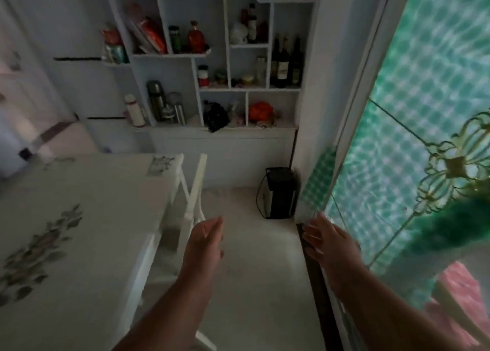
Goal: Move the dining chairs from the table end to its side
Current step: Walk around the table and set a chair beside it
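The left grip [205, 240] reaches forward with fingers loosely spread and nothing in it; it hovers just beside the white wooden dining chair [191, 191], at about 4 o'clock from the chair's backrest, and whether the fingertips touch the frame cannot be told. The right grip [327, 238] is likewise spread wide with nothing held, its fingers stretched out flat above the dark floor track [314, 276] of the sliding door.

The chair stands tucked against the long side of the white dining surface with grey leaf prints [79, 204], its crossed back slats rising just past the surface's edge at 3 o'clock from it. Only this one chair shows clearly; its seat is mostly hidden under the surface.

Between the two arms lies pale floor [252, 284]. At 12 o'clock from the right grip a black and silver box-shaped appliance [279, 192] stands on the floor against the wall. Beyond it, at 11 o'clock, a white open shelf unit [209, 66] holds dark bottles [286, 61], steel flasks [165, 103] and jars. At 3 o'clock a patterned green glass door with gold metal ornament [434, 106] fills the right side.
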